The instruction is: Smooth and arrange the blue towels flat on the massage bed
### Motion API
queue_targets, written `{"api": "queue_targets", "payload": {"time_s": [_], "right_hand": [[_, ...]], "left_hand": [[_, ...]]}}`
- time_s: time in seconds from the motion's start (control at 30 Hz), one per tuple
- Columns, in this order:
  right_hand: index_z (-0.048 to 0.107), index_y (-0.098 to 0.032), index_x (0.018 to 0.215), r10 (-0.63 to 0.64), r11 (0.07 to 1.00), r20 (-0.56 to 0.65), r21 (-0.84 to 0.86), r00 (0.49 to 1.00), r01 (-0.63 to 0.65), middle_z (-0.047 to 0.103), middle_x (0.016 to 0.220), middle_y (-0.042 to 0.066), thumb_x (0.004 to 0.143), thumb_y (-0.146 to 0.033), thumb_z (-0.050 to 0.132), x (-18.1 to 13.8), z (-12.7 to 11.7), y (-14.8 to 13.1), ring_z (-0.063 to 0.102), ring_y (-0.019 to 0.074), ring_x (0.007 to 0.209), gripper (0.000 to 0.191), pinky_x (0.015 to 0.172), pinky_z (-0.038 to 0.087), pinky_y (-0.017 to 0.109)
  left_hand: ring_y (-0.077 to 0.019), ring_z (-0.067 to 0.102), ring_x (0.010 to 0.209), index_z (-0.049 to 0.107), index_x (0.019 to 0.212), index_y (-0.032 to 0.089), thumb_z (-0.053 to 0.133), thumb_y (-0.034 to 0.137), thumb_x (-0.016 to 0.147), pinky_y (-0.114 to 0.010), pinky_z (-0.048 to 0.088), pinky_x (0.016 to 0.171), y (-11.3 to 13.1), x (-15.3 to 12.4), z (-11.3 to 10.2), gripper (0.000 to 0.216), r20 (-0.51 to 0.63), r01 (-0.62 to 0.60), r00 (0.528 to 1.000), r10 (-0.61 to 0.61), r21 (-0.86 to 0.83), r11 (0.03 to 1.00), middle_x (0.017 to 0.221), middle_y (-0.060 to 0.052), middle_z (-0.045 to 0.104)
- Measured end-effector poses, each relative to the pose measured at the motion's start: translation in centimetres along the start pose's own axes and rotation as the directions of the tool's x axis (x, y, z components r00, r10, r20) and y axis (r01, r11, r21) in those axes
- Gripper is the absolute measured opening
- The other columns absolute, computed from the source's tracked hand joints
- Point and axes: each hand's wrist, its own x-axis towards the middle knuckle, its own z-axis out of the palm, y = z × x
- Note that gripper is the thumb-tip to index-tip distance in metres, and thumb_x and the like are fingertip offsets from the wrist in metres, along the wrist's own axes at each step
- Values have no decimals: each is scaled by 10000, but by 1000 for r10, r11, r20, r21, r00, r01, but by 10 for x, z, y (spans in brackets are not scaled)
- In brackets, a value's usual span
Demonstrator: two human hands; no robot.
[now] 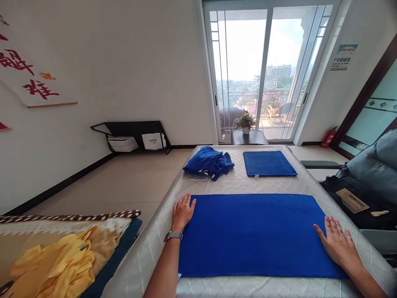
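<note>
A blue towel [251, 236] lies spread out flat as a wide rectangle on the white quilted mattress [214, 287]. My left hand [182, 212] rests at its far left corner, fingers stretched out, with a watch on the wrist. At the right edge, my right hand [338, 240] lies with its fingers apart and its palm partly over the cloth. Neither hand grips anything. Beyond the towel, a folded blue towel [269, 163] with a small white tag lies at the back right. A crumpled heap of blue towels [208, 160] with white tags sits at the back left.
Yellow cloth [58, 265] lies on patterned bedding [114, 225] at lower left. A chair [249, 137] holding a potted plant [246, 120] stands past the mattress, before glass doors. On the right are a grey sofa [376, 159], a black bag [338, 188] and a fire extinguisher [328, 137].
</note>
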Motion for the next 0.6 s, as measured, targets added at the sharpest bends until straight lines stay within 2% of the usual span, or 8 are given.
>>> {"api": "queue_targets", "payload": {"time_s": [0.07,0.13,0.27,0.33,0.43,0.5,0.57,0.6], "right_hand": [[218,-55,1577,2,1000,-67,19,998,-1,210,1642,164,881,-690,45,-4,-11,-31,135,298,1524,958,1231,81,553],[185,-39,1581,-99,993,-102,52,990,105,159,1652,166,897,-705,54,-13,-26,-77,95,297,1530,964,1231,79,558],[160,-45,1585,-363,917,-33,161,931,364,141,1655,133,949,-697,148,-57,-60,-200,83,255,1532,911,1249,101,489],[184,-54,1581,-531,825,22,238,847,512,123,1655,128,972,-667,188,-91,-70,-263,92,254,1530,864,1251,135,465],[182,-90,1588,-776,596,36,368,629,714,105,1652,113,994,-620,244,-142,-72,-337,101,265,1526,799,1249,167,452],[162,-77,1588,-867,456,25,440,497,773,74,1649,127,999,-600,270,-167,-68,-372,74,269,1526,796,1252,160,448],[144,-50,1583,-900,395,37,497,435,773,50,1644,149,1003,-594,256,-179,-63,-396,48,275,1525,802,1254,144,463],[138,-42,1581,-903,389,53,519,426,761,44,1641,156,1004,-597,244,-182,-61,-403,41,277,1525,808,1255,137,473]], "left_hand": [[-281,367,1445,439,1495,139,257,480,1030,-493,236,1199,1,0,-1,605,4,1,1000,-1,4,1000,1546,-127,447],[-281,365,1445,435,1496,130,263,480,1032,-493,225,1202,1,-1,-2,607,12,3,1000,-3,1,1000,1546,-132,446],[-276,359,1449,438,1496,141,264,487,1036,-485,221,1204,1,-1,-2,602,10,15,1000,-15,-23,1000,1546,-127,448],[-277,360,1448,440,1495,139,270,485,1036,-490,227,1201,1,-1,-2,599,11,20,1000,-20,-28,999,1544,-127,450],[-279,372,1441,451,1489,141,285,464,1036,-497,242,1194,1,-1,-2,580,-3,14,1000,-14,-25,1000,1537,-125,459],[-282,384,1433,462,1481,136,302,444,1033,-498,250,1192,1,-1,-2,566,-21,3,1000,-4,-16,1000,1531,-127,467],[-288,393,1427,465,1476,115,312,431,1031,-504,256,1190,2,-1,-3,567,-27,0,1000,0,-9,1000,1527,-134,470],[-291,396,1425,463,1476,106,313,429,1030,-508,259,1188,2,-1,-3,571,-25,0,1000,0,-7,1000,1526,-137,470]]}}
